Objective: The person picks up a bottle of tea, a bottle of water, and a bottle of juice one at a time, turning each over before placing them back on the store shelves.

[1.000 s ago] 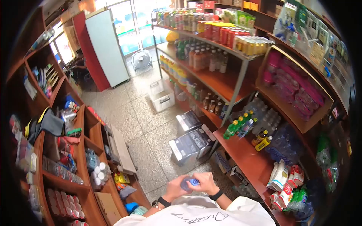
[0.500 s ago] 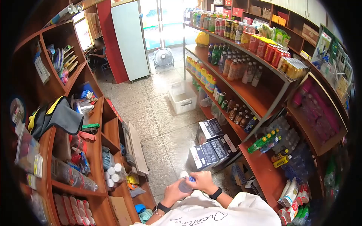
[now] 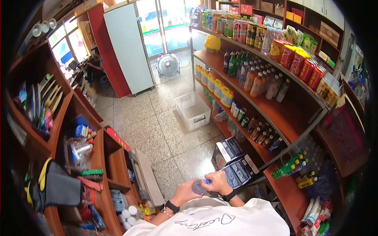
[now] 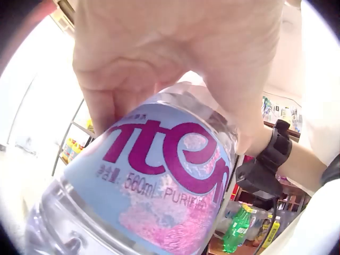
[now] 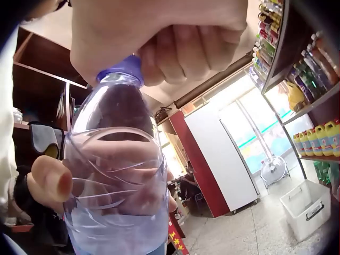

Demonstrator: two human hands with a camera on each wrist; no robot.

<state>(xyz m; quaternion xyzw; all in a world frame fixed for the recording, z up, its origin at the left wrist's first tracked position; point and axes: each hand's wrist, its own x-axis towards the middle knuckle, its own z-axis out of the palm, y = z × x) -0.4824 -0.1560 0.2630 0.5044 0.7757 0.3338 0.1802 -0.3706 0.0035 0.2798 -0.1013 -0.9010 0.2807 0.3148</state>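
A clear plastic water bottle (image 3: 198, 188) is held in front of the white shirt. My left hand (image 3: 188, 192) grips its body, fingers wrapped round it. In the right wrist view, the bottle (image 5: 119, 175) stands nearly upright with liquid low in it, and the left fingers show through the plastic. My right hand (image 3: 218, 183) pinches the purple-blue cap (image 5: 123, 69), which sits on the neck, with the other fingers curled. The left wrist view shows the blue and pink label (image 4: 159, 170) close up, with a hand (image 4: 175, 48) above it.
A metal-framed shelf (image 3: 252, 94) of drinks stands on the right, dark boxes (image 3: 236, 169) at its foot. Wooden shelves (image 3: 106, 165) with goods line the left. On the tiled floor (image 3: 138, 122) are a clear bin (image 3: 193, 112) and a fan (image 3: 167, 65). A person sits at the far left.
The head view has turned, so the drinks shelf looks larger and further right. Both hands stay together on the bottle, which tilts differently; the cap remains between the right fingers.
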